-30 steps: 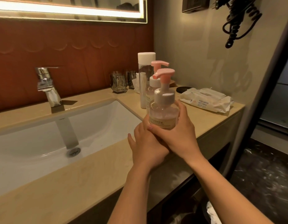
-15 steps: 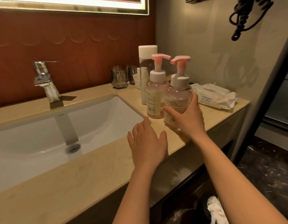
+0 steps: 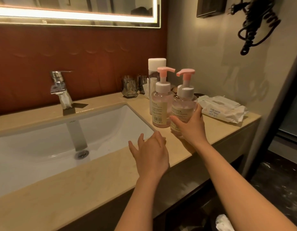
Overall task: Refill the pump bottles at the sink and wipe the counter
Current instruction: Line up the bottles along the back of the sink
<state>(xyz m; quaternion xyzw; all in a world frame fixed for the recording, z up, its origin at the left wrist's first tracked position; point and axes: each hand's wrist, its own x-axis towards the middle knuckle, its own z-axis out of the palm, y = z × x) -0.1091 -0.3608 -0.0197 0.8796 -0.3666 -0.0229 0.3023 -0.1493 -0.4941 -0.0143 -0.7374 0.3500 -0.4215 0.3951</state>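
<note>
Right hand (image 3: 191, 129): grasps the right pump bottle (image 3: 183, 104) low on its body, fingers curled round the front and thumb on the side facing the wall.
Right pump bottle: upright, clear with pinkish liquid, white collar and pink pump head; its base is hidden behind the hand, so I cannot tell whether it stands on the counter (image 3: 94, 180).
Left pump bottle (image 3: 161, 107): upright on the counter just beside the held one, at the sink's right rear corner, of the same make, label turned to the camera.
Left hand (image 3: 151, 152): released, fingers straight and a little spread, palm down over the counter at the right front corner of the sink (image 3: 44, 147); it holds nothing, and contact with the surface cannot be told.
Tall bottle (image 3: 156, 65): white-capped, standing just behind the left pump bottle.
Wet wipes pack (image 3: 222, 110): lies flat on the counter to the right of the bottles, near the side wall.
Glasses (image 3: 129, 89): two, against the red back wall, left of the bottles.
Tap (image 3: 61, 90): chrome, behind the sink.
Mirror (image 3: 77, 10): lit along its lower edge, above the red wall.
Coiled cord (image 3: 257, 25): black, hanging on the side wall.
</note>
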